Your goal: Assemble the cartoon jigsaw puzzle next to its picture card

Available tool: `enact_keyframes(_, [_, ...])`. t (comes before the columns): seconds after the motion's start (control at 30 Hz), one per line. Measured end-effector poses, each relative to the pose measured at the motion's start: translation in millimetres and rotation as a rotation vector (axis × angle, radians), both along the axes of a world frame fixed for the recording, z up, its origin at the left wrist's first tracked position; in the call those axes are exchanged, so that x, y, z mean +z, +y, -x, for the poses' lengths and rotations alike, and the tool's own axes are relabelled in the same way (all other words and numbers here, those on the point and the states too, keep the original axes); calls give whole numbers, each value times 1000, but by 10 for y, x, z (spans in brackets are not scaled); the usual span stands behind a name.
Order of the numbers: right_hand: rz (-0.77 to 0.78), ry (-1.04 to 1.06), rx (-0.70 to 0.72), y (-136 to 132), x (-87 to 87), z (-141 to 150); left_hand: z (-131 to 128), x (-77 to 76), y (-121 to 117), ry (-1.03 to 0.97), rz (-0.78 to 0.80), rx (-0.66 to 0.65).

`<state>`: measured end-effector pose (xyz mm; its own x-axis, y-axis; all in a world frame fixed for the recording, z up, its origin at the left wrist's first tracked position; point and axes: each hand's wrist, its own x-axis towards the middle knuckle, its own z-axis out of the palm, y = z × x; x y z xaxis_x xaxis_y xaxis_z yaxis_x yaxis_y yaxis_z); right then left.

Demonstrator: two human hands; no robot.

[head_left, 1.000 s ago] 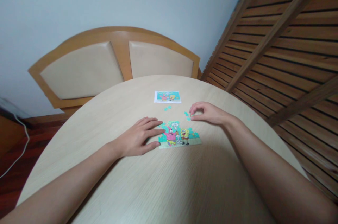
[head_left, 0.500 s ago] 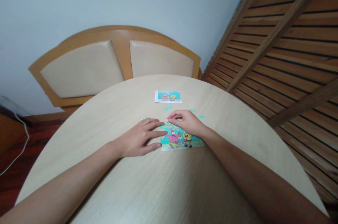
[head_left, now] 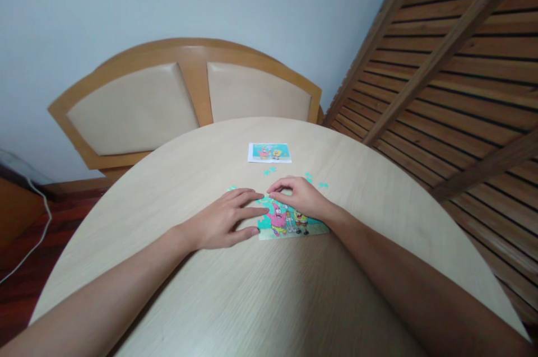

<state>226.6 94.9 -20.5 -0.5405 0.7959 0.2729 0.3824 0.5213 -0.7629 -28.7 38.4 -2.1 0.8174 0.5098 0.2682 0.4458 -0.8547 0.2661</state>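
Observation:
A partly assembled jigsaw puzzle with pink and yellow cartoon figures on a turquoise ground lies flat on the table. My left hand rests open at its left side, fingers spread and fingertips touching the puzzle's edge. Over the puzzle's upper part is my right hand, thumb and forefinger pinched together at the top left of the picture. A small jigsaw piece appears to be between those fingertips, mostly hidden. The right hand and wrist cover the puzzle's upper right area.
Loose turquoise pieces lie beyond the puzzle, with another piece to the right. Behind them is a reference picture card. The round wooden table stands before a padded bench back. A slatted wooden partition rises at right.
The right fingertips have shifted very slightly at the puzzle's top edge, still pinched. My left hand stays in place. The whole view has moved a little.

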Motion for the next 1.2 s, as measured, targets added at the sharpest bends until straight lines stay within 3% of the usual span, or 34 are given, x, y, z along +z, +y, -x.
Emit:
enact_keyframes(0.67, [-154, -71, -17, -13, 3, 11, 11, -15, 3, 35, 9, 5])
enact_keyframes(1.2, [-130, -48, -26, -1, -23, 0, 17, -15, -4, 57, 9, 18])
